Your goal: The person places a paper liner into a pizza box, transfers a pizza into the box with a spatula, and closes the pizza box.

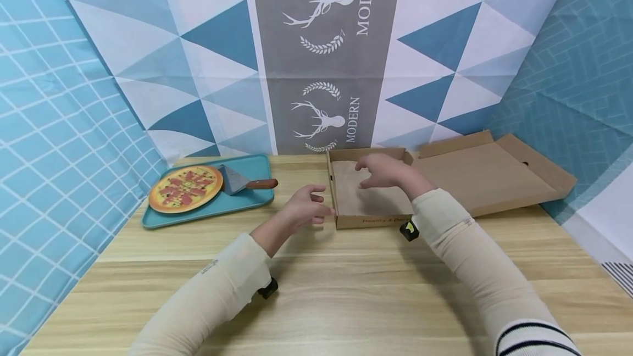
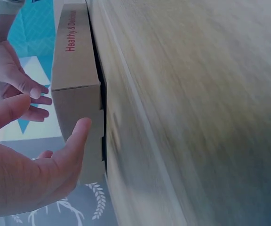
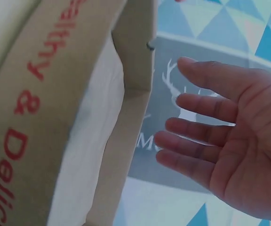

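Observation:
A cardboard pizza box (image 1: 374,222) stands on the table, its lid (image 1: 482,174) folded back to the right. Lining paper (image 1: 346,185) covers its bottom. My left hand (image 1: 303,207) is by the box's left side, fingers apart and slightly bent, holding nothing; the left wrist view shows the box's corner (image 2: 76,89) close to the fingertips. Above the box's inside hovers my right hand (image 1: 383,171), also holding nothing. In the right wrist view that hand's fingers (image 3: 196,127) are spread, apart from the box wall (image 3: 147,61).
At the back left a teal tray (image 1: 247,202) holds a pizza (image 1: 185,188) and a pizza server (image 1: 232,180) with a wooden handle. Patterned cloth walls (image 1: 326,59) rise behind and at both sides of the wooden table (image 1: 316,301).

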{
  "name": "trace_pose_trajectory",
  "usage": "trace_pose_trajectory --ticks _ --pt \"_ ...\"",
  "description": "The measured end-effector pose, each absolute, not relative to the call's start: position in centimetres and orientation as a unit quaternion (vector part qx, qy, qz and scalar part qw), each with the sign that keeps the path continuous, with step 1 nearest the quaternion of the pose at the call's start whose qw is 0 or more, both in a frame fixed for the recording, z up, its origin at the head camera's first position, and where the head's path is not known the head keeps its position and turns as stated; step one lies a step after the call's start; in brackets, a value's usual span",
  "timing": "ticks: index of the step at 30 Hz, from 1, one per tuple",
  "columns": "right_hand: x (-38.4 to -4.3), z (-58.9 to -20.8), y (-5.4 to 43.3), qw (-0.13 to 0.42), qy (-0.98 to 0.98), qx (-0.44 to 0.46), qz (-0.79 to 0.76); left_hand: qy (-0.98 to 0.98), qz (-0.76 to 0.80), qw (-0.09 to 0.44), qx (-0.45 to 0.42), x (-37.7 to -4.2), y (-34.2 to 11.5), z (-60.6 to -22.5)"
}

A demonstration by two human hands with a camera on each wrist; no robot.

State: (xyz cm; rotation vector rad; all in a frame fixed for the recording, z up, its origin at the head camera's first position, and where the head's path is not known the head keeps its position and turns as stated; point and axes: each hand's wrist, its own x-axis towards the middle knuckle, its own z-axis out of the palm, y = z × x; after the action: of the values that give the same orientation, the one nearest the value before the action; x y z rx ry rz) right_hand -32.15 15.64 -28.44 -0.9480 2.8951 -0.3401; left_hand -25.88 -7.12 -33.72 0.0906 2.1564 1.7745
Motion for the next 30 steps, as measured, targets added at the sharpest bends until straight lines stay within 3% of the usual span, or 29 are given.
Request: trace_pose_trajectory --ticks 11,23,30 --pt "-29.2 -29.2 13.5 -0.052 0.935 -0.314 -0.157 0.78 0.607 0.146 0.048 -24.5 -8.6 -33.4" --pt "-27.1 -30.6 11.2 -0.075 0.931 -0.301 -0.193 0.868 0.459 0.08 0.169 -23.1 -10.6 -32.6" --pt "-25.8 -30.7 9.7 -0.096 0.921 -0.28 -0.252 0.905 0.376 0.027 0.196 -22.6 -11.9 -32.4"
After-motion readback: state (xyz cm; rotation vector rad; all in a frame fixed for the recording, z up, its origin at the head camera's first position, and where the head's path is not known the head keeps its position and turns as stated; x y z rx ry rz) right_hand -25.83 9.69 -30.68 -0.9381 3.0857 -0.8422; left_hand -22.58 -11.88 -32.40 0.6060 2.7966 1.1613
